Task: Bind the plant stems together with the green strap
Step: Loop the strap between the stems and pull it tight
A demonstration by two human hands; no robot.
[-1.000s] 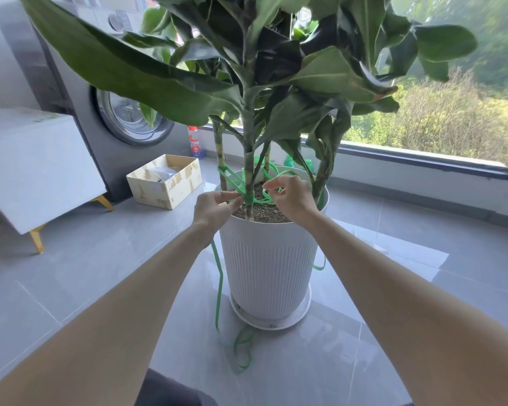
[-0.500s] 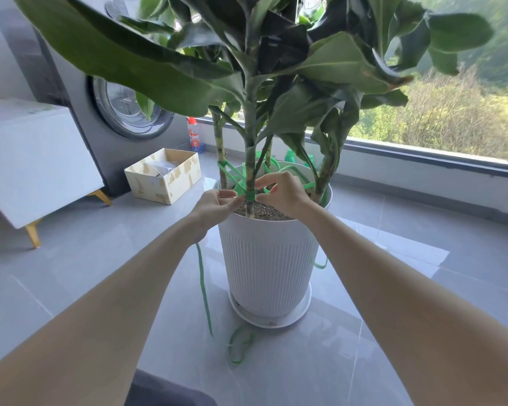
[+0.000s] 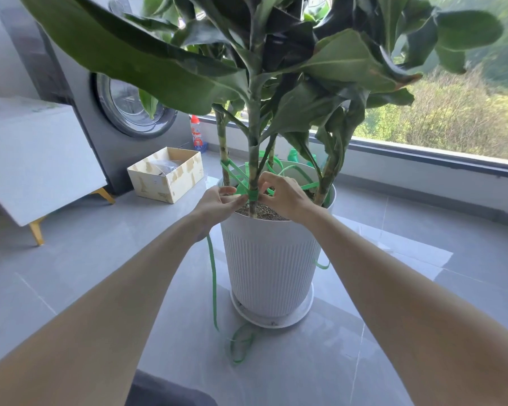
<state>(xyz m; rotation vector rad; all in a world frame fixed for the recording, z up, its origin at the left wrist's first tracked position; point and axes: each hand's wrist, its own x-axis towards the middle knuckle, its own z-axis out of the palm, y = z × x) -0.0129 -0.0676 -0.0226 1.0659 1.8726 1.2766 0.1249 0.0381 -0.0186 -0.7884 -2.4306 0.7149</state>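
Left hand [image 3: 217, 201], right hand [image 3: 285, 197] pinch flat green strap [image 3: 252, 197] round mottled stem [image 3: 254, 153] (ribbed white pot [image 3: 270, 259]).

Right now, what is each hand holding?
Left hand: pinching the green strap beside the middle stem.
Right hand: pinching the same strap on the stem's other side.

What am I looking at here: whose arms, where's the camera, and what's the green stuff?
No machine here: these are a person's two bare arms, filmed by one wide-angle camera worn on the head, looking forward and down. The left hand and right hand both pinch the green strap where it wraps the middle stem. It also runs to the left stem. Its loose end hangs down to the tiled floor. The plant stands in a white ribbed pot on a saucer. Behind are a cardboard box, a washing machine and a bottle.
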